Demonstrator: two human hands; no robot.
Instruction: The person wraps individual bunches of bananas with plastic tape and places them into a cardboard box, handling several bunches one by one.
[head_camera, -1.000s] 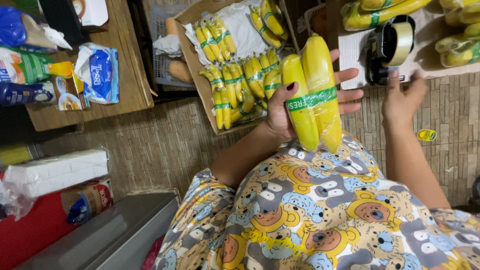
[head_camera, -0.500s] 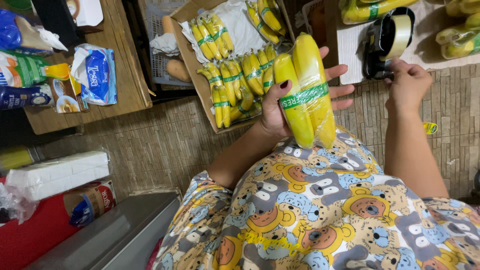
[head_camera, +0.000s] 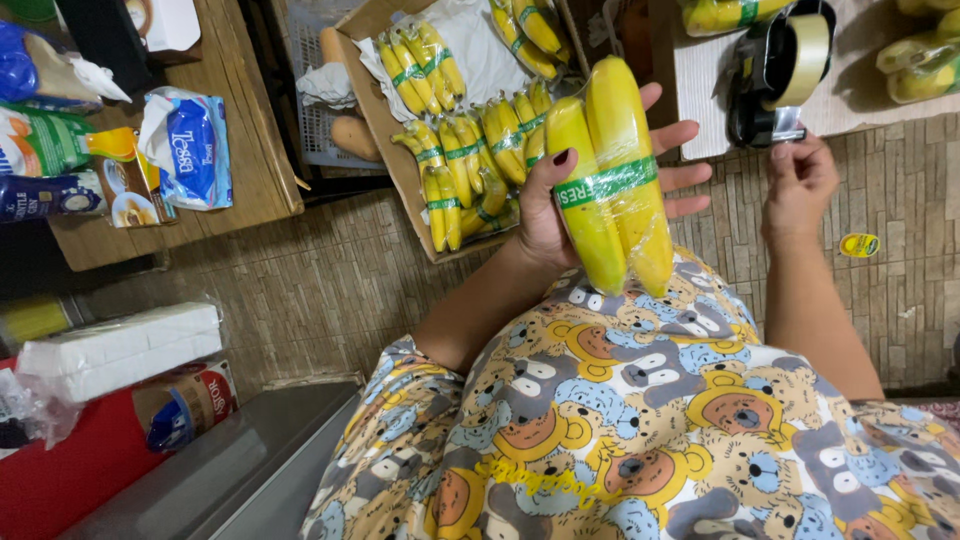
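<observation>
**A:** ok so hands first. The left hand (head_camera: 560, 205) is wrapped round a pair of wrapped bananas (head_camera: 612, 175), thumb over the front across the green band, other fingers spread out flat behind them. The bananas stand nearly upright, dead centre of the view, held up above the lap. The right hand (head_camera: 797, 185) is over at 3 o'clock from them, fingers curled up to the tape dispenser (head_camera: 775, 75); looks like it's pinching the tape end at the cutter, but the fingertips are tucked behind the hand so I can't tell for sure.

**B:** where's the dispenser sitting?

**A:** on the edge of a pale worktop (head_camera: 880, 95) at 1 o'clock, black body with a yellowish roll on it. More wrapped bananas (head_camera: 920, 60) lie on that worktop behind it, and one more bundle (head_camera: 730, 14) at 12.

**B:** anything blocking the view?

**A:** yeah, the held bananas cover part of the cardboard box (head_camera: 372, 100) at 11 o'clock, which is full of banded banana bunches (head_camera: 470, 140) on plastic. Left of that, at 10 o'clock, a wooden shelf (head_camera: 255, 150) with a blue tissue pack (head_camera: 195, 150) and other packets. At 8 o'clock a white wrapped block (head_camera: 115, 350). A small yellow sticker (head_camera: 859, 245) sits on the brick floor (head_camera: 300, 290) near the right wrist.
</observation>
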